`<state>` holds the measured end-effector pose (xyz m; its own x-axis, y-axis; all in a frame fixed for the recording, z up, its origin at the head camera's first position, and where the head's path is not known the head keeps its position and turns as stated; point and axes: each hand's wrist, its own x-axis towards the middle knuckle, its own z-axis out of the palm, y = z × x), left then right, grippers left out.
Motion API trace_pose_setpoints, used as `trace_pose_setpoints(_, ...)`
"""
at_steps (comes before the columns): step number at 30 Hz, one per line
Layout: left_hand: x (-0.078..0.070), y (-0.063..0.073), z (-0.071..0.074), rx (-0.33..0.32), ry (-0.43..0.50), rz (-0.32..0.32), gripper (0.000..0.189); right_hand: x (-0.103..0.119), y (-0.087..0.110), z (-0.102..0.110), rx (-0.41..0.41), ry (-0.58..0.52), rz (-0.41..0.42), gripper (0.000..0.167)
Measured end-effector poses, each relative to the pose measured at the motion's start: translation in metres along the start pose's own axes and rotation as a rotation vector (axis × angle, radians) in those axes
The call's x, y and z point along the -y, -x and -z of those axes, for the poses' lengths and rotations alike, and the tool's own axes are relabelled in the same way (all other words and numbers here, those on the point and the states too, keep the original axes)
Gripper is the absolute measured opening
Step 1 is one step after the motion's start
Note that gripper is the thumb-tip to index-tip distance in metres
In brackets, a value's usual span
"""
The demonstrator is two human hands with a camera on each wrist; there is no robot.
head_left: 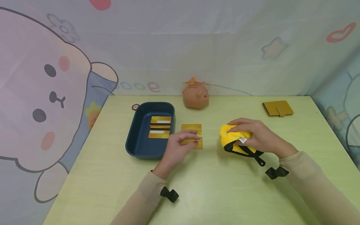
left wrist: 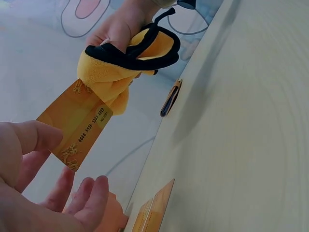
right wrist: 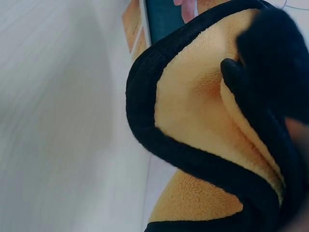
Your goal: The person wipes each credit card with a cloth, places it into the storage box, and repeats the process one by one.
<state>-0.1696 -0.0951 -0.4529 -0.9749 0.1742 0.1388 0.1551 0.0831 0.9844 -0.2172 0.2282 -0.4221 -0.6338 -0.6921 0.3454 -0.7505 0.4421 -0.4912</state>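
My left hand (head_left: 177, 147) pinches a gold bank card (left wrist: 77, 124) by one end; embossed digits show on it in the left wrist view. From the head view that card is nearly edge-on, a thin pale line. A yellow cloth with black edging and a hanging loop (head_left: 234, 136) is bunched in my right hand (head_left: 260, 136), fingers curled round it. The card's far end meets the cloth. Behind and below my left fingers, another gold card (head_left: 194, 127) lies on the table. In the right wrist view the cloth (right wrist: 203, 96) fills much of the picture.
Left of my left hand stands a dark blue tray (head_left: 132, 137) holding gold cards (head_left: 160, 120) with dark stripes. A piggy bank (head_left: 195, 97) stands at the table's back edge. A mustard wallet (head_left: 277, 108) lies at back right, and a red-rimmed chip (head_left: 135, 107) beside the tray.
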Motion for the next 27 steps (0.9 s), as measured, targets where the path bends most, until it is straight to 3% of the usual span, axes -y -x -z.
trace_pose_setpoints(9,-0.0005,0.0004,-0.0009,0.000,0.065,0.040,0.017,0.0027,0.0014,0.0049,-0.024,0.006,0.014,0.045)
trace_pose_setpoints(17,0.0045,-0.0012,-0.0012,-0.028,0.070,-0.066,0.017,0.0030,0.0013,0.0044,-0.021,-0.002,0.019,0.044)
trace_pose_setpoints(27,-0.0001,0.0001,-0.0024,-0.013,0.133,0.027,0.030,0.0067,-0.0005,0.0070,-0.031,0.014,0.022,0.043)
